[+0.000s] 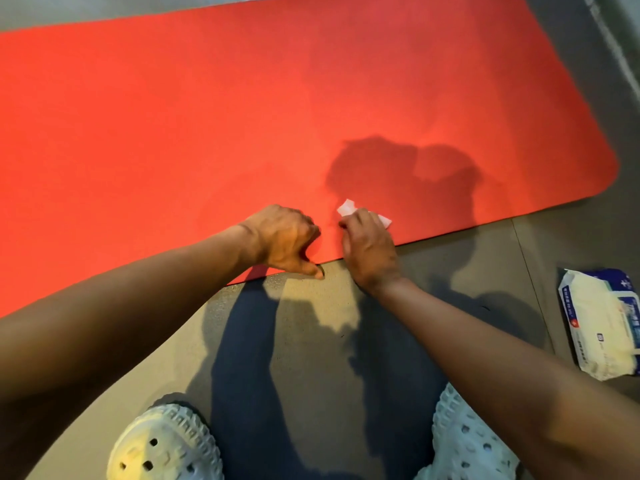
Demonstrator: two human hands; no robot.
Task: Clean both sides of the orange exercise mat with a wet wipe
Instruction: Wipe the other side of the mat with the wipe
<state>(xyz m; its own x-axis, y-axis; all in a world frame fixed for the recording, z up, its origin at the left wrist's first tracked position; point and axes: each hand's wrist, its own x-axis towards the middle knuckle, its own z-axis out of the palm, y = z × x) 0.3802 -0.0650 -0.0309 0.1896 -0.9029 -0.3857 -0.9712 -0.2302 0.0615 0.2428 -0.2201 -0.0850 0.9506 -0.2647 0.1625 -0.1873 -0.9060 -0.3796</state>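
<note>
The orange exercise mat (242, 109) lies flat on the floor and fills the upper part of the view; its rounded right corner is at the right. My left hand (284, 239) rests on the mat's near edge, fingers curled down on the mat and thumb tip at the rim by the floor. My right hand (369, 249) is just to its right at the same edge, closed on a small white wet wipe (347, 207) that sticks out past the fingers onto the mat.
A pack of wet wipes (602, 323) lies on the grey floor (311, 306) at the right. My two white perforated shoes (166, 445) stand at the bottom, close to the mat's near edge. Shadows of my arms fall on floor and mat.
</note>
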